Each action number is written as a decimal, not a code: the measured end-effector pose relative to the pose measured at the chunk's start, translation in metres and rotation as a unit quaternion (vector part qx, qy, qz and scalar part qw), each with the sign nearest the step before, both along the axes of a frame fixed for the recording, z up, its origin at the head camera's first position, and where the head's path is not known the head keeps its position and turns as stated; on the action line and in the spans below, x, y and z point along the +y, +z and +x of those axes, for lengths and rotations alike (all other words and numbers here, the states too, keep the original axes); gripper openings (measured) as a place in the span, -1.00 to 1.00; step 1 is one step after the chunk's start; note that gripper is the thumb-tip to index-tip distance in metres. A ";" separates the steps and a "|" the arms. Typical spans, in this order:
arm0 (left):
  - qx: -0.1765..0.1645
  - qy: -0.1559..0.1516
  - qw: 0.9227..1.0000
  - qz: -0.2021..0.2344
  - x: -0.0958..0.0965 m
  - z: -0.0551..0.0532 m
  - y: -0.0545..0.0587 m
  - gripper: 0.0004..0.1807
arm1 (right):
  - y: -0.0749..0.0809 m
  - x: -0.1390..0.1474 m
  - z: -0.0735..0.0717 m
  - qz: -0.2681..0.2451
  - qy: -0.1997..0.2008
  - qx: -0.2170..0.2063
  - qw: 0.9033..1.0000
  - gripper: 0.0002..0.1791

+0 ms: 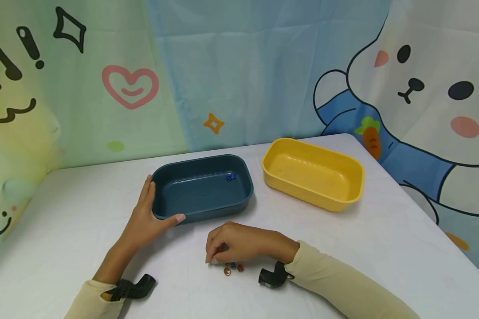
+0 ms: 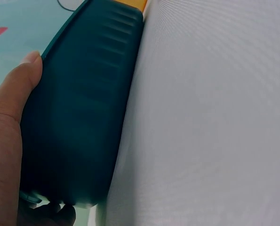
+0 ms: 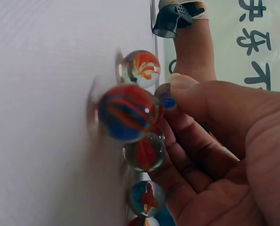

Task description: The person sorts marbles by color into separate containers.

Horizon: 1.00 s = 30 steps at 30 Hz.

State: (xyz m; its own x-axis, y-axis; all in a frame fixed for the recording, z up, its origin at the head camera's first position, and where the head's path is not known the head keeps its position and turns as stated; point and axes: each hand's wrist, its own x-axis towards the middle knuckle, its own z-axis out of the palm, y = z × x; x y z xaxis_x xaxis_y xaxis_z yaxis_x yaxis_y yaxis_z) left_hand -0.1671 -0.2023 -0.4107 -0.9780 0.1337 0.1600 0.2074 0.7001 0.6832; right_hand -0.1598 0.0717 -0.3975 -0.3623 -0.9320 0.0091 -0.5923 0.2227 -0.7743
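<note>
My left hand (image 1: 149,223) grips the near-left corner of a dark blue plastic tub (image 1: 203,213). Its thumb lies along the front rim and the fingers go round the left end. In the left wrist view, the thumb (image 2: 29,77) is at the rim of the tub's ridged wall. My right hand (image 1: 239,243) is low over the cloth in front of the tub. Its thumb and fingertips pinch a small blue glass marble (image 3: 166,97). Several marbles lie beside it, among them a red-and-blue one (image 3: 125,113) and an orange-swirled one (image 3: 142,67).
Two blue marbles (image 1: 231,177) sit inside the dark tub, towards its right end. A yellow tub (image 1: 313,199) stands to the right on the white cloth (image 1: 383,248). Behind the table hangs a cartoon-printed curtain (image 1: 263,66). Each wrist wears a black camera mount (image 1: 135,288).
</note>
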 end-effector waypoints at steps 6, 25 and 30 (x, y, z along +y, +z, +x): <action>-0.001 0.002 1.000 0.001 0.000 0.001 0.000 0.33 | 0.000 0.000 -0.001 -0.004 -0.012 -0.010 1.000 -0.86; 0.002 0.001 1.000 0.001 0.000 0.002 0.001 0.31 | 0.025 0.010 -0.013 -0.107 -0.095 -0.036 0.989 -0.85; -0.001 0.000 1.000 0.002 0.001 0.002 0.002 0.31 | 0.030 0.016 -0.017 -0.142 -0.119 -0.020 0.983 -0.86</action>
